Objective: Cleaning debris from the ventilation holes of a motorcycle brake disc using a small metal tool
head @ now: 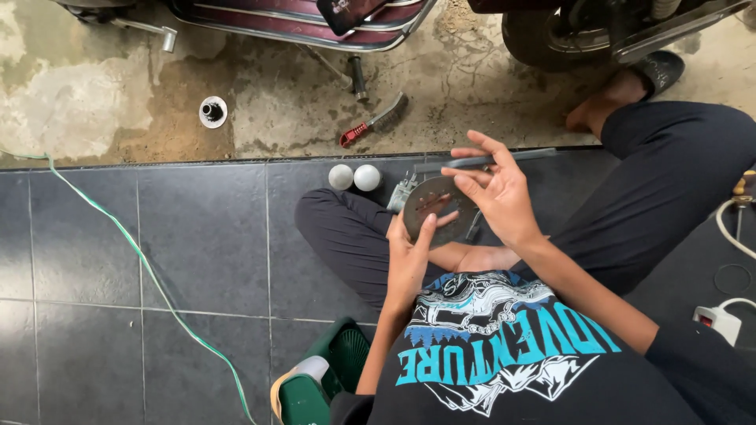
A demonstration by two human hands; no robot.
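Dark grey floor tiles (157,260) cover the near ground, meeting stained, patchy concrete (94,86) along a straight edge. A green cable (142,260) snakes across the tiles, and 2 white balls (354,177) sit at that edge in even daylight.

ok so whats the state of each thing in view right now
round metal plate: held upright-ish in left hand
right hand: open, fingers on the plate's edge
wire brush: lying on the concrete
two white balls: side by side on the tiles
green cable: slack across the tiles
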